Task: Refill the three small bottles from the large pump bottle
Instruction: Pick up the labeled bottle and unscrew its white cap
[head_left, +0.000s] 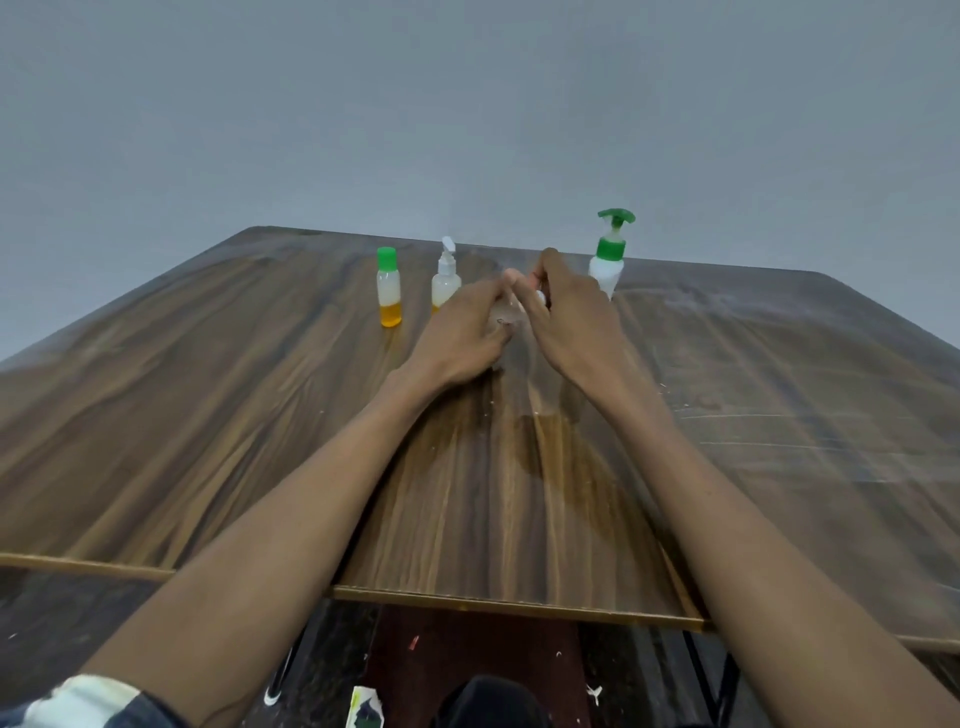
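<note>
Pump bottle (607, 265): I see it upright at the table's (208, 415) far edge, behind my right hand (566, 317).
Small bottles: green-capped bottle (389, 288) and open bottle (445, 280) stand left.
Third bottle (511, 319): my left hand (462, 332) grips it; right fingers pinch its top.

Glossy wood-grain laminate desk (260, 415) with scuffed, scratched patches, translucent plastic small bottle (389, 296) with smooth green cap, opaque white plastic pump bottle (605, 270), matt painted wall (467, 104)
</note>
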